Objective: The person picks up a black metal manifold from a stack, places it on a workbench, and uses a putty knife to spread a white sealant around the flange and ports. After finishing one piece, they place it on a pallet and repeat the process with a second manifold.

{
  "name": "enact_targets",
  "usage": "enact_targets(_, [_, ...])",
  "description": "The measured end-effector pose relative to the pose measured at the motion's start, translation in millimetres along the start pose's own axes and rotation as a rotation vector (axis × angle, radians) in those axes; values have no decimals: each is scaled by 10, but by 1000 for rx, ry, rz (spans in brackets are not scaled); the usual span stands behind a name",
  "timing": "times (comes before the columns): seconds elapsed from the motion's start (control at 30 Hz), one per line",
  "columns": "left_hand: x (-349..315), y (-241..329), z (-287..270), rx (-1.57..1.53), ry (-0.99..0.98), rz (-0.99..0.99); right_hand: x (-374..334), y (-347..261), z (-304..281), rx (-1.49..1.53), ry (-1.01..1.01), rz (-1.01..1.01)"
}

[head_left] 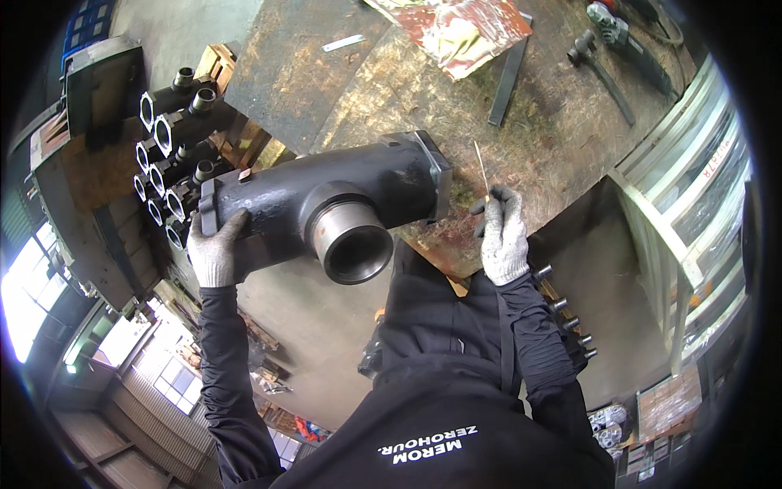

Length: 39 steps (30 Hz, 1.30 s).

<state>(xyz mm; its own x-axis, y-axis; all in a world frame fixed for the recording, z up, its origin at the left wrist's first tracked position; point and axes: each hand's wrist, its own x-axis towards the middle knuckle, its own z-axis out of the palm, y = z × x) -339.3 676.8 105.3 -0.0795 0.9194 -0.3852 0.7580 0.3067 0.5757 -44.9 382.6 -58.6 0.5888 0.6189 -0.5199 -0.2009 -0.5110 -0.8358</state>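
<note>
A large black-painted pipe fitting [269,204] lies across the near edge of the worn workbench [383,106]. It has flanged ends, and a short bare-metal branch collar [350,241] points toward me. My left hand [217,249], in a grey-white glove, is closed around the fitting's left end, with the thumb on top. Right of the fitting and apart from it, my gloved right hand [503,236] pinches a thin, light-coloured stick [481,167] whose tip points up and away. What kind of stick it is cannot be made out.
Similar black fittings [167,167] are stacked at the left. On the bench lie a stained sheet with a crumpled yellow cloth [456,41], a dark flat bar [511,81], a small metal strip [344,42], a hammer [604,80] and an angle grinder [623,41]. A white frame [664,232] stands at right.
</note>
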Motion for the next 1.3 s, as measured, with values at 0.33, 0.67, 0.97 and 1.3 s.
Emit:
enact_targets(0.33, [80,-22,-85,11,-10,-11,708,-359,-151,-369,242,-418])
enact_targets(0.67, [118,-76,-76,-27,-30,25,1321,-555,-347,-733,208,-453])
enact_targets(0.97, [92,-74,-55,-61,-14,13,1443,-499,-233,-962,201,-530])
enact_targets(1.3, [83,-47,-57,17,7,33,1298,-520,-164,-783,46,-464])
